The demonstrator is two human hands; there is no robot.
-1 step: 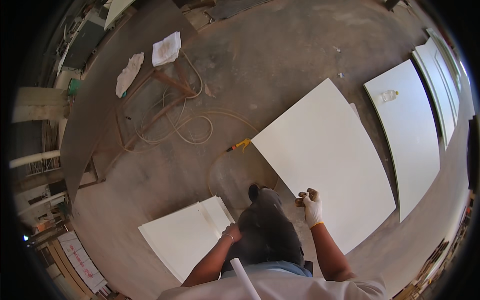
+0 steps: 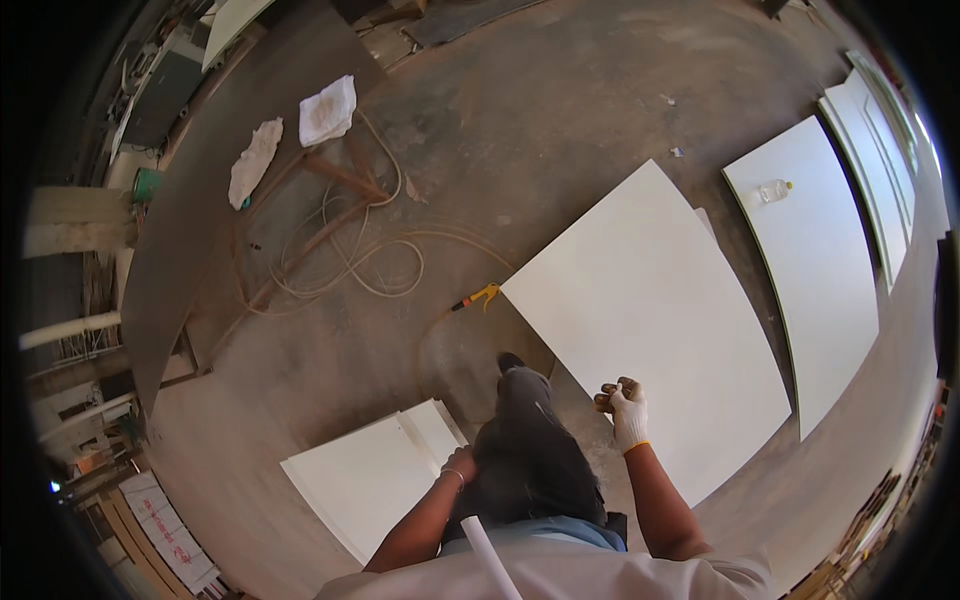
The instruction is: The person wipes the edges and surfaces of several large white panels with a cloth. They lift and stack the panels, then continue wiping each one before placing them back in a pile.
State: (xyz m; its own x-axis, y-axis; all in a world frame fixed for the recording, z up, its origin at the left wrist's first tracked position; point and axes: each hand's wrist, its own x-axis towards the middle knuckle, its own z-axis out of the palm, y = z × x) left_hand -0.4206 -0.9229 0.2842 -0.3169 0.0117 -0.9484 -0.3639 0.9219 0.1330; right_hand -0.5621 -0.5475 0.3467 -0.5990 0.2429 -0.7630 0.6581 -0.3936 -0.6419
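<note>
My left hand [image 2: 460, 465] is bare, with a thin band at the wrist, and hangs against my dark trouser leg. Its fingers are mostly hidden, so I cannot tell how they are held. Just left of it lies a stack of white panels [image 2: 362, 470]. My right hand [image 2: 624, 408] wears a white knitted glove with brown-stained fingers. Those fingers are curled in a loose fist, with nothing visible in them. Below that hand spreads a large white panel [image 2: 660, 310]; in this view the glove overlaps its near left part. A pale tube-like thing [image 2: 488, 555] sticks up near my torso.
A yellow air blow gun [image 2: 487, 294] touches the large panel's left corner, beside a coiled hose [image 2: 395, 268]. Cloths [image 2: 327, 110] lie on a dark table [image 2: 185, 215] at left. A clear bottle [image 2: 773, 190] rests on another white panel [image 2: 815, 270]. More panels [image 2: 868, 150] lie at far right.
One foot has moved a little forward over the floor, the leg stretching with it. Both hands keep nearly the same place and pose. The whole scene has shifted slightly.
</note>
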